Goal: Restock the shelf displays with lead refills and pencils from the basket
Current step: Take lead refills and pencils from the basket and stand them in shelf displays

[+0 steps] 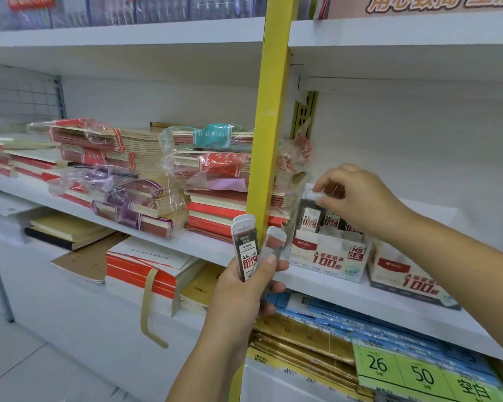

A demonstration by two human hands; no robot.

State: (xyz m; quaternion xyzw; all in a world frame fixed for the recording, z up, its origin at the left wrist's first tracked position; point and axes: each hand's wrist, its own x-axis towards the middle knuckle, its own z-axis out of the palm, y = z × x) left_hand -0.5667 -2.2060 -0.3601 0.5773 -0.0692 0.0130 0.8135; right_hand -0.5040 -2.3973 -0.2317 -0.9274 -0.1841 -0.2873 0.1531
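Two cartons stand near the front edge of the shelf (389,303): the left display box (328,256) just beside the yellow post (270,126), the right display box (404,278) next to it, with bare shelf behind. The right hand (357,195) pinches a lead refill case (310,211) by its top, in the left box. The left hand (241,288), grip closed, holds two more refill cases (245,248) upright before the post. Notebooks (145,181) are stacked left of it.

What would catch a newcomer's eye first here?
Two hands at work: the left hand grips two lead refill cases, while the right hand pinches another case standing in the white display box. A bright yellow post splits the shelf, wrapped notebook stacks to its left.
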